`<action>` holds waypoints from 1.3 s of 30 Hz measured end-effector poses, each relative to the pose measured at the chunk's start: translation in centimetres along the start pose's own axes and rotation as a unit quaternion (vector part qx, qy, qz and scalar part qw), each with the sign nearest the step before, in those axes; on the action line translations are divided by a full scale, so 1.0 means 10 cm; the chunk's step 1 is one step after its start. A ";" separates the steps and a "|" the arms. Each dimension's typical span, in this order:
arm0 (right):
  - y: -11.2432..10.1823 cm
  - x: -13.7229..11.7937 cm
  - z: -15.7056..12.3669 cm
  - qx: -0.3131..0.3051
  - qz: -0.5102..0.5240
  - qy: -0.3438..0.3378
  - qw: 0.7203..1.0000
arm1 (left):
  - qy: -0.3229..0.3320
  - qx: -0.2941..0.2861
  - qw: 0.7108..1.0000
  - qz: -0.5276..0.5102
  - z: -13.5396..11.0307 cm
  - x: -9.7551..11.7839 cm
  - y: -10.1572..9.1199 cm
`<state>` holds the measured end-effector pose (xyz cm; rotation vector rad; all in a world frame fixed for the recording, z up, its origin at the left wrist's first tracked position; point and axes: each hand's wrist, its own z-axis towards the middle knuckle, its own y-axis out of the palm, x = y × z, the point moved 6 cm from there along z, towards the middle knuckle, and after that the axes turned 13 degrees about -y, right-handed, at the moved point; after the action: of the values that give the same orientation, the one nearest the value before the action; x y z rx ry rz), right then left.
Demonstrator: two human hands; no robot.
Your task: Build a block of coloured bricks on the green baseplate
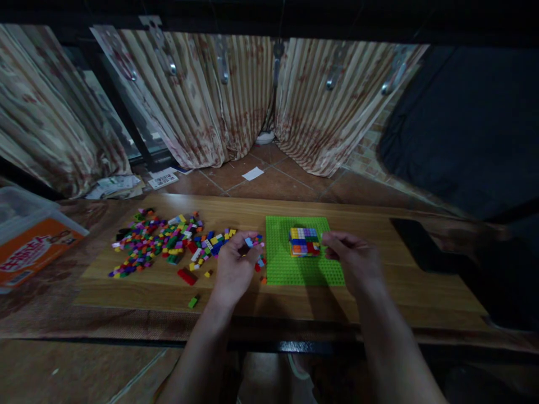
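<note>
My left hand is over the right end of the loose toy bricks, thumb and forefinger closed on a light blue toy brick. My right hand hovers at the right side of the green baseplate, its fingers pinched together. A pale speck shows at its fingertips, too small to name. Between the hands, on the baseplate, stands a blocky build of multicoloured bricks, with white, yellow, purple, blue, orange and red showing. My right fingertips are just right of this build, apart from it.
A clear plastic box with an orange label stands at the left. Stray red and green bricks lie near the front edge of the wooden board. A dark flat object rests at the right. Striped curtains hang behind.
</note>
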<state>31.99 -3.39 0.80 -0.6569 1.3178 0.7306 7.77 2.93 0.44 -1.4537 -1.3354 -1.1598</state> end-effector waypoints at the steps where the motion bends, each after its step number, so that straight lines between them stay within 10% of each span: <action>1: -0.10 0.00 0.03 0.015 -0.022 0.004 1.000 | 0.002 0.000 1.000 0.004 0.00 0.00 0.00; 16: -0.19 0.20 0.10 -0.094 -0.369 -0.028 0.924 | -0.009 0.002 1.000 0.021 0.00 0.04 0.01; 39: -0.14 0.31 0.12 -0.133 -0.347 -0.008 0.928 | -0.001 0.005 1.000 0.025 0.01 0.02 -0.02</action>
<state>34.17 -3.02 -2.13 -1.2506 0.8762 0.3245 7.62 3.12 0.59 -1.4733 -1.2966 -1.1173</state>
